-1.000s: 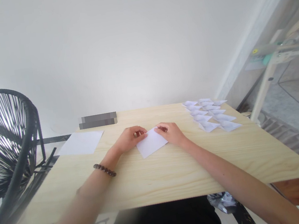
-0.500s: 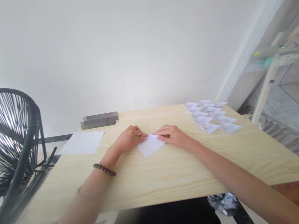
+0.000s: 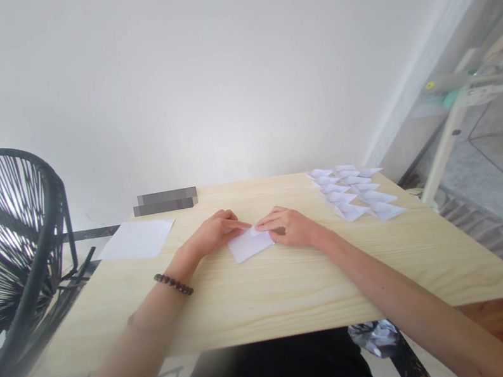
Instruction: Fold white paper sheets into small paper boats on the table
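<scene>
Left grip (image 3: 214,233) and right grip (image 3: 291,227) now hold the paper (image 3: 249,248) edge folded.

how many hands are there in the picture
2: the left hand at the left side of the small white paper, the right hand at its right side.

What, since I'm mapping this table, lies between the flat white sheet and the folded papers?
In the head view, the left hand, the right hand and the small white paper that both touch lie there, on the wooden tabletop.
</scene>
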The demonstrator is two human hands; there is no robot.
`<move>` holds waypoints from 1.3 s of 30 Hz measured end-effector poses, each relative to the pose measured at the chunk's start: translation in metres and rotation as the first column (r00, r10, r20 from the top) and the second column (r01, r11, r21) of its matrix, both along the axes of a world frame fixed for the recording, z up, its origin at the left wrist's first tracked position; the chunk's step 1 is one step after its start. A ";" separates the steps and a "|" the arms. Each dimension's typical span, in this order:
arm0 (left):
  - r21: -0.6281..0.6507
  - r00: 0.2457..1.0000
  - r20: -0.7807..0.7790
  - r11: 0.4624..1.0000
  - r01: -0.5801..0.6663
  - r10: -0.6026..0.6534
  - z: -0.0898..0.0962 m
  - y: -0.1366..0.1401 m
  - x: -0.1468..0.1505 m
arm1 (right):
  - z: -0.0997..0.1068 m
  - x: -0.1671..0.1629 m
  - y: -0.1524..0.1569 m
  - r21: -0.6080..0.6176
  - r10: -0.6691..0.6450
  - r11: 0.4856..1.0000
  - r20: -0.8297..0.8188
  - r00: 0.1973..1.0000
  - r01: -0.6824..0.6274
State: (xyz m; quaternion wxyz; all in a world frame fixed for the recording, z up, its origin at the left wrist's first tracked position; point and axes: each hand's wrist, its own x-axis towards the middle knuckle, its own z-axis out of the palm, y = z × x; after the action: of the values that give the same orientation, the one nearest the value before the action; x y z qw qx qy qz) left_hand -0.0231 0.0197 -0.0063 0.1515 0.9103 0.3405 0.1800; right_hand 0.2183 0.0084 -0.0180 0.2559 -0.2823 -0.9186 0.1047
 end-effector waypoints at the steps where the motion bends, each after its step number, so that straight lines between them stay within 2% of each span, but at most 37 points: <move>1: 0.004 1.000 0.001 1.000 -0.001 0.001 0.000 0.000 0.000 | 0.000 0.000 0.000 -0.004 0.000 1.000 0.006 1.000 0.000; 10: 0.035 1.000 -0.025 0.999 0.000 0.001 -0.003 0.001 -0.001 | 0.005 0.000 -0.002 0.005 0.004 1.000 0.050 0.999 -0.004; 17: 0.048 0.998 -0.067 0.999 0.005 -0.002 0.002 -0.001 0.000 | 0.003 -0.001 -0.001 0.027 0.022 0.999 0.058 0.998 -0.024; 22: 0.043 0.998 -0.047 0.998 -0.045 0.047 0.007 -0.006 0.006 | 0.003 -0.002 0.002 0.042 0.032 0.998 0.084 0.996 -0.036; 26: -0.027 0.990 0.017 0.989 -0.143 0.143 0.003 -0.005 0.014 | 0.004 -0.003 0.002 0.044 0.037 0.998 0.083 0.996 -0.040; 30: -0.128 0.958 0.087 0.957 -0.262 0.274 -0.004 0.000 0.019 | 0.004 -0.003 0.001 0.042 0.027 0.999 0.053 0.998 -0.030; 35: -0.255 0.936 0.155 0.928 -0.270 0.315 -0.006 0.003 0.022 | 0.002 -0.009 -0.001 -0.002 -0.047 0.999 -0.030 0.998 0.047; 39: -0.315 0.933 0.163 0.913 -0.258 0.320 -0.005 0.002 0.022 | -0.002 -0.016 -0.001 -0.089 -0.176 0.982 -0.112 0.978 0.167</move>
State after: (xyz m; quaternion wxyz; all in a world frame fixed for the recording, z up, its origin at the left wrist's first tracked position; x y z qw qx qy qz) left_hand -0.0015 0.0222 -0.0113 0.2896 0.7934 0.4764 0.2443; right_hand 0.2026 0.0071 -0.0197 0.3069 -0.3636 -0.8691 0.1351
